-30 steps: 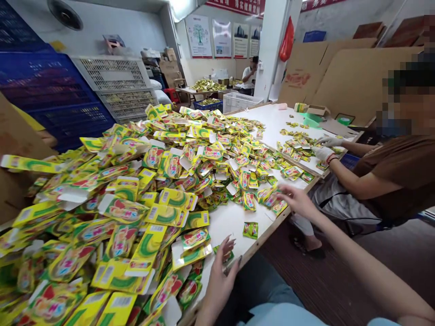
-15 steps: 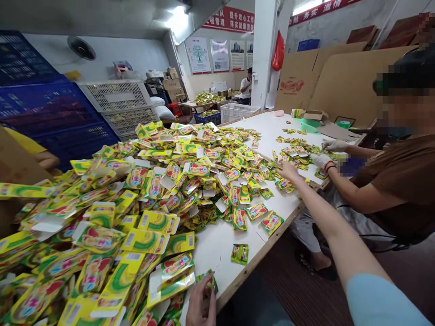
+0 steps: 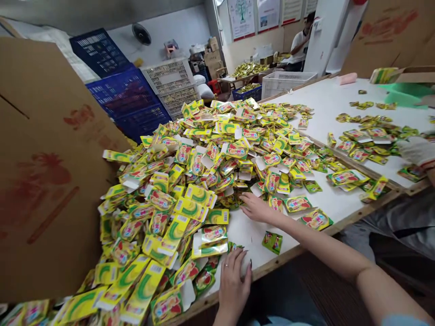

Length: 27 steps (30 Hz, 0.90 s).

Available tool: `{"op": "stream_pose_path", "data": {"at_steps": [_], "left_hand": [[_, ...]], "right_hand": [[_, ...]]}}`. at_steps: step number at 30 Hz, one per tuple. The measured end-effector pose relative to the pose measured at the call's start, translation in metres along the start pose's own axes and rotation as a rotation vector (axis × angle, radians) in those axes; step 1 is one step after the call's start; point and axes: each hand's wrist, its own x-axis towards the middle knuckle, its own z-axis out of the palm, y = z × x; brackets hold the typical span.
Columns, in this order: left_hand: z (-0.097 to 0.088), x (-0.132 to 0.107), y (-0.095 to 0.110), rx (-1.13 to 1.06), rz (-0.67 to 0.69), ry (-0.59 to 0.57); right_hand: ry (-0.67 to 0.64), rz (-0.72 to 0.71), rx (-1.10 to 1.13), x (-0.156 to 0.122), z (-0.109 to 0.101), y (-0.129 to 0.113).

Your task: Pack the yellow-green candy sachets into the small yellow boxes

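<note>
A big heap of yellow-green flat cartons [image 3: 190, 181] covers the white table [image 3: 326, 203]. My left hand [image 3: 234, 280] lies palm down at the table's near edge, fingers stretched over small green sachets [image 3: 234, 247] beside the heap, holding nothing. My right hand [image 3: 254, 207] reaches across to the heap's near side, fingers spread and touching the cartons. A single green sachet [image 3: 272, 242] lies between my two arms.
A large cardboard sheet [image 3: 44, 172] stands at the left. A co-worker's gloved hand [image 3: 417, 151] works among packets [image 3: 367, 131] on the right. Blue and white crates [image 3: 136, 90] are stacked behind. Another person stands by a far table.
My view swung left and down. My right hand pulled back from the far right packets to the heap's near side. My left hand went from curled to flat on the table.
</note>
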Motion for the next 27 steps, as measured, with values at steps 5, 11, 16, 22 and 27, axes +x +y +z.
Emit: {"op": "stream_pose_path", "data": {"at_steps": [5, 11, 16, 22, 27], "left_hand": [[0.002, -0.001, 0.003, 0.078, -0.051, -0.051], [-0.01, 0.022, -0.024, 0.285, -0.185, -0.023], [-0.032, 0.055, -0.078, 0.317, -0.141, -0.128], [-0.045, 0.107, -0.115, 0.291, -0.073, -0.091], [-0.054, 0.143, -0.142, 0.217, -0.076, 0.09]], "right_hand": [[-0.006, 0.148, -0.126, 0.046, 0.045, -0.022], [-0.103, 0.124, -0.2, 0.085, 0.046, -0.028], [-0.245, 0.022, -0.26, 0.071, 0.031, -0.011], [-0.455, -0.023, -0.343, 0.043, 0.012, -0.001], [-0.519, -0.072, -0.348, 0.028, -0.001, -0.005]]}}
